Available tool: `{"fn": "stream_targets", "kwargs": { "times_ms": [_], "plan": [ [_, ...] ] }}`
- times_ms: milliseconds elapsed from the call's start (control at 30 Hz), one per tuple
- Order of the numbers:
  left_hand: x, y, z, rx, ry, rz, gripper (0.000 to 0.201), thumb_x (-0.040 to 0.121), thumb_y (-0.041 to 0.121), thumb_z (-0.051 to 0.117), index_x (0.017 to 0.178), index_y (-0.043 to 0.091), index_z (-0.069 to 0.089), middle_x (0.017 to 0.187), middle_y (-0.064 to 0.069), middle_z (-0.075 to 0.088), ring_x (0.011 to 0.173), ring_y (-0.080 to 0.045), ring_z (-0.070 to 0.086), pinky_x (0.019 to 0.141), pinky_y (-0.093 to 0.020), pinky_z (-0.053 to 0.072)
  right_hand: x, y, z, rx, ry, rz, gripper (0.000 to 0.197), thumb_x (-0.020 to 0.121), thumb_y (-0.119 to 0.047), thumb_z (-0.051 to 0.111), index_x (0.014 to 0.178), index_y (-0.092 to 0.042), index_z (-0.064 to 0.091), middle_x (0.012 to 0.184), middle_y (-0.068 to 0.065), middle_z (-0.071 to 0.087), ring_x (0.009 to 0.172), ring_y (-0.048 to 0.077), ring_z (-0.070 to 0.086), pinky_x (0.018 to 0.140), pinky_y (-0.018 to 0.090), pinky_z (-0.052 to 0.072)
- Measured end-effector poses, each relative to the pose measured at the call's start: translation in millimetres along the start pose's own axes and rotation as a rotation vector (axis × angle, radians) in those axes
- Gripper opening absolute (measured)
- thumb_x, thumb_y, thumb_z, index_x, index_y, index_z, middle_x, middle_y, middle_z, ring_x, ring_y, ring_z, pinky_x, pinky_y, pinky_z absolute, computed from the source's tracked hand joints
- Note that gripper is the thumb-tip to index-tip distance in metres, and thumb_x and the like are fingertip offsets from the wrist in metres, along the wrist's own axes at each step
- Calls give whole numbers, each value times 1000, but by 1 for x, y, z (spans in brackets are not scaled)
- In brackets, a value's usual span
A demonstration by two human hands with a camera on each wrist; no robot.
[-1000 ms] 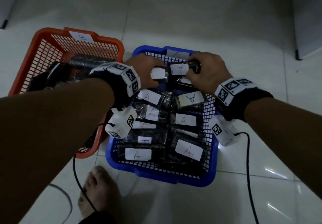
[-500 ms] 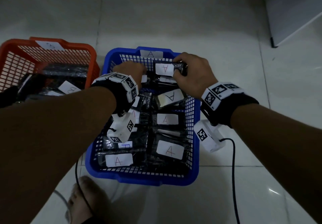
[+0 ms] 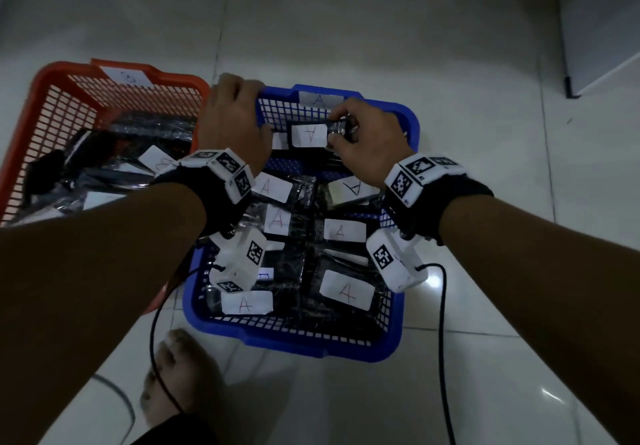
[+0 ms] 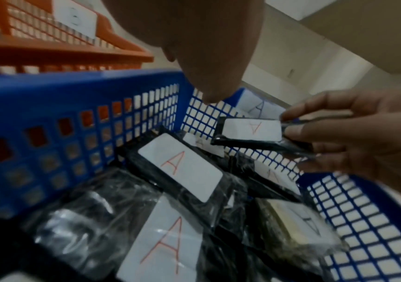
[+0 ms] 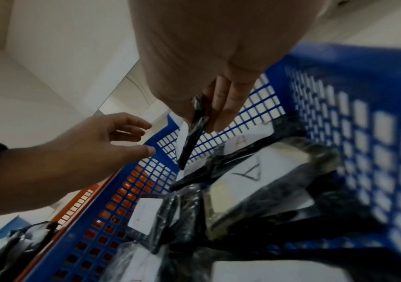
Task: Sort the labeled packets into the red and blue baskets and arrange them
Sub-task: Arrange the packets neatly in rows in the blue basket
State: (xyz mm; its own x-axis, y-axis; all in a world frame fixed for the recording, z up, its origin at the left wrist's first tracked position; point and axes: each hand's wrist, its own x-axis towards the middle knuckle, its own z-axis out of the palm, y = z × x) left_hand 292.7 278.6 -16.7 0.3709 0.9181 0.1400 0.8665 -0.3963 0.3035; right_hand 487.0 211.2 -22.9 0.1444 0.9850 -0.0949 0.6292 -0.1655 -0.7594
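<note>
Over blue mesh plastic basket (image 3: 410,126), right hand (image 3: 363,143) pinches black A-labelled wrapped packet (image 3: 313,134) by its end; left hand (image 3: 233,115) relaxed, empty; slick film could slip, landing crooked

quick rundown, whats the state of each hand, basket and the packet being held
left hand: open, holds nothing
right hand: pinches the packet
packet: lifted, label A up
blue basket: full of A packets
red basket: holds dark packets, one labeled B

Blue basket (image 3: 408,122) packed w/ packets (image 3: 347,291); small gap at far wall.
</note>
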Motion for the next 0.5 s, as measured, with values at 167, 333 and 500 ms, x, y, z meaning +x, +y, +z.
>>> {"fn": "stream_targets", "kwargs": {
  "times_ms": [167,333,500],
  "plan": [
    [-14,-21,2,-51,-284,-394,39,93,11,50,129,0,44,126,-23,54,109,-39,54,86,-41,44,5,-10,16,46,23,27,15,90,-16,62,104,-18,61,72,-14,54,59,0,51,51,4,38],
    [-33,-22,7,-113,-252,-427,39,99,14,43,137,6,41,130,-18,54,113,-37,53,90,-37,43,-3,-3,21,131,-65,126,18,84,-14,68,101,-20,65,95,-11,64,85,9,63,76,17,53],
    [-32,-19,3,-150,-279,-446,39,100,10,40,138,6,36,116,-10,57,100,-27,57,84,-28,45,-1,-10,31,-17,-117,105,28,88,-16,67,115,-20,65,111,-4,65,97,10,59,82,15,41]
  ]
}}
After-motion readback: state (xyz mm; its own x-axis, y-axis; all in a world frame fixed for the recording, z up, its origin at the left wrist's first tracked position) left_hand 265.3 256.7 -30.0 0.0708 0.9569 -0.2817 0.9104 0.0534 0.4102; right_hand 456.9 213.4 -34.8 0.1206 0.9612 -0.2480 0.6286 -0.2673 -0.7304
